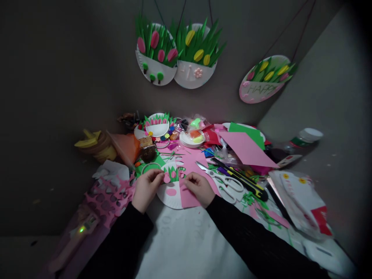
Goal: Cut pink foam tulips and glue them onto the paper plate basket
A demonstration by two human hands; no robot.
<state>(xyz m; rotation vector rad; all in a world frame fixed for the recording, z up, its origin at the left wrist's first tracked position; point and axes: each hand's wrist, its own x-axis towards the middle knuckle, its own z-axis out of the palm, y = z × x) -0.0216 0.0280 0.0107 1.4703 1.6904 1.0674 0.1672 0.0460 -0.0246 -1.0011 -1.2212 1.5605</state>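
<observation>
While we held our left hand [147, 189] pinched at the paper plate's [167, 200] pink tulip [166, 178], our right hand [201, 188] curled over pink paper [189, 200]; grasps unclear.

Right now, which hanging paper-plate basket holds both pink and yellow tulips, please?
The rightmost basket; the left one holds only pink tulips, the middle one only yellow.

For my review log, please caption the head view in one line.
Two hands, left and right, work over a paper plate with paper tulips, beside white-handled scissors.
</observation>
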